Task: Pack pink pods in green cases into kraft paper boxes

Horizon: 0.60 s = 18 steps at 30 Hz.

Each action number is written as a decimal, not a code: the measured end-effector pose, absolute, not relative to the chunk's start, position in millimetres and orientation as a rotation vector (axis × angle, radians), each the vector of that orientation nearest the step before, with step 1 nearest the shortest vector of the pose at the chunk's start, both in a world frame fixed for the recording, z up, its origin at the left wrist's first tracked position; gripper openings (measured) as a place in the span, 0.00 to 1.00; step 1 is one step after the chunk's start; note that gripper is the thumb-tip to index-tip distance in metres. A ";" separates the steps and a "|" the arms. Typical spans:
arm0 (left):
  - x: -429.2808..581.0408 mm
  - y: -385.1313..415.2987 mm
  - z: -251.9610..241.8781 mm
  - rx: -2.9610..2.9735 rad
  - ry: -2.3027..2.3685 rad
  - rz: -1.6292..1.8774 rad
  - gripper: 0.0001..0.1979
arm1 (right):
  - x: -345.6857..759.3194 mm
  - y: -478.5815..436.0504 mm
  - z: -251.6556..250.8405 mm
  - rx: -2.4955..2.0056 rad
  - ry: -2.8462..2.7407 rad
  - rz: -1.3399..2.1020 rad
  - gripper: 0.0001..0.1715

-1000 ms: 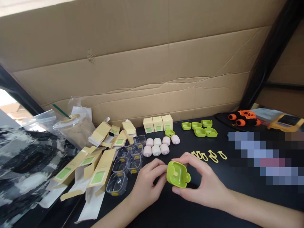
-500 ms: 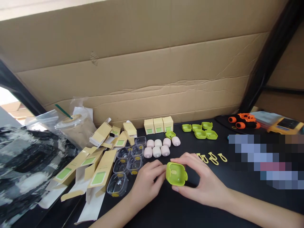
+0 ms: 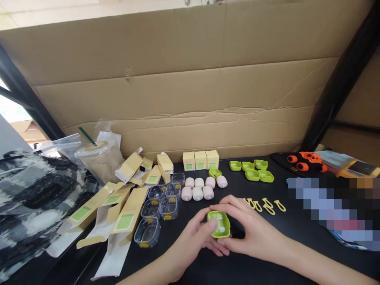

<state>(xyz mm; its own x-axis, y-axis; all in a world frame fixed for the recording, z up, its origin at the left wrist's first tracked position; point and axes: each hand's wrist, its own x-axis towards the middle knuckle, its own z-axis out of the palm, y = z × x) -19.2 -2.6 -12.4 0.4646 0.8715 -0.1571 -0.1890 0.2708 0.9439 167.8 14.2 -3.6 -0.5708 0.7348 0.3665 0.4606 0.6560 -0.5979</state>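
Both hands hold one lime-green plastic case (image 3: 219, 224) just above the black table (image 3: 267, 261), near its front. My left hand (image 3: 197, 239) has its thumb pressed on the case's left rim and its fingers curled beneath. My right hand (image 3: 253, 233) wraps around the case from the right and behind. Several pink rounded pieces (image 3: 203, 187) lie just beyond the hands, and several yellow loops (image 3: 265, 205) lie to the right of them.
More green case halves (image 3: 252, 170) and three small boxed packs (image 3: 201, 160) line the back, before a cardboard wall (image 3: 190, 91). Clear plastic shells (image 3: 160, 206), flat yellow cartons (image 3: 118, 209) and a lidded drink cup (image 3: 99, 158) fill the left. An orange toy (image 3: 308, 160) sits at the far right.
The green case has been turned from tilted with its opening towards me to lying flatter, and both hands have closed tighter around it. The camera has tipped slightly downward.
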 end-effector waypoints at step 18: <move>-18.9 0.8 -22.2 0.862 0.678 0.780 0.18 | 172.6 104.7 -15.4 -1.378 -2.193 0.202 0.23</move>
<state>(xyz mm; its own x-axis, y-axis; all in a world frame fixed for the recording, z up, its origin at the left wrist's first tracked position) -18.9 0.8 -22.2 0.5422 0.8155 -0.2027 -0.3138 0.4203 0.8514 172.6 104.7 -15.4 -0.3336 0.8711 0.3603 0.7905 0.4668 -0.3966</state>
